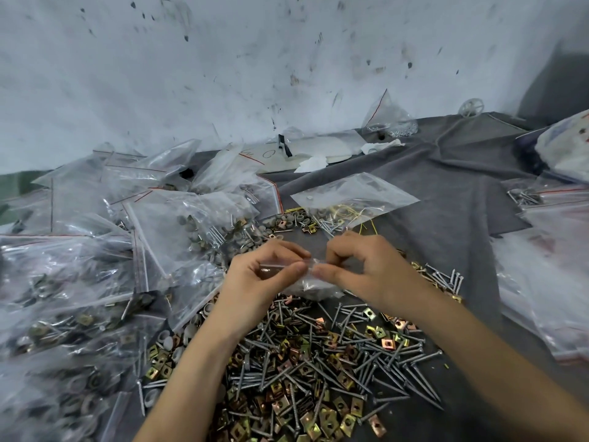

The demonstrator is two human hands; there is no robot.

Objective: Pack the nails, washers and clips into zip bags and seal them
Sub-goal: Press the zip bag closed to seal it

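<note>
Both hands meet at the middle of the view on a small clear zip bag (314, 287). The left hand (261, 275) pinches the bag's top edge between thumb and forefinger. The right hand (363, 272) pinches the same edge just beside it, so the two grips almost touch along the strip. The bag's bulging body hangs below the fingertips, between the two palms, low over the loose hardware; whether it rests on that hardware cannot be told. Its contents look greyish but are too blurred to name, and the strip is hidden by the fingers, so it is unclear whether it is pressed closed. Under the wrists, nails (376, 355) lie mixed with square brass-coloured clips (347, 422) on a grey cloth (446, 193). Pale washers (178, 342) sit at the pile's left rim, beside the left forearm. A heap of filled bags (95, 282) lies to the left. Beyond the hands, a flat clear bag (353, 193) lies over more hardware and some yellow wire (366, 215). A stained white wall (223, 74) stands behind.
</note>
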